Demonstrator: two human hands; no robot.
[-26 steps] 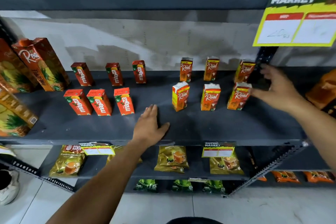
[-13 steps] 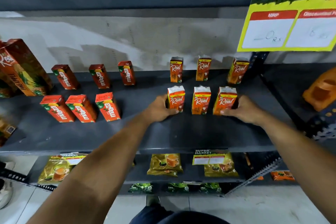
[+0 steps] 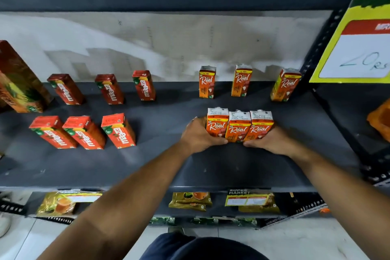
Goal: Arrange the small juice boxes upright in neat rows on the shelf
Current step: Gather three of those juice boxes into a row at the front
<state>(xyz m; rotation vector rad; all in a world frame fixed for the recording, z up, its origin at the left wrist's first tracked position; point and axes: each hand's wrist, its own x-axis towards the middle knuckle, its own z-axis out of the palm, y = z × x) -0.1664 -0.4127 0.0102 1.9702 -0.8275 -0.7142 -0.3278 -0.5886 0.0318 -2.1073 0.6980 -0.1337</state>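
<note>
From the head view, both hands are on the shelf [image 3: 147, 167], squeezing three Real boxes [image 3: 239, 125] into one tight block near the front edge, right of the middle; the left hand [image 3: 197, 135] cups the left flank of the block, fingers wrapped round behind it, and the right hand [image 3: 269, 140] presses in from the right flank, so each hand is clamped against an outer box rather than lying spread. The three stand upright, long axis vertical, fronts toward the front edge, sides touching, the right one turned slightly off square. Behind them, along the back edge, a back row [image 3: 240, 82] of three more Real boxes stands upright but well apart, the rightmost close to the right upright of the rack. Toward the left end, six Maaza boxes [image 3: 84, 132] stand in two loose rows, and a tall carton [image 3: 19, 82] stands at the far left. I would judge these little cartons light, with stiff corners but walls that dent under a hard squeeze, and smooth enough to slide on the metal; the safest hold looks to be low on the broad side faces, pushing level so none tips. A price sign [image 3: 358, 48] hangs at the upper right, and packets [image 3: 190, 200] lie on the shelf below
</note>
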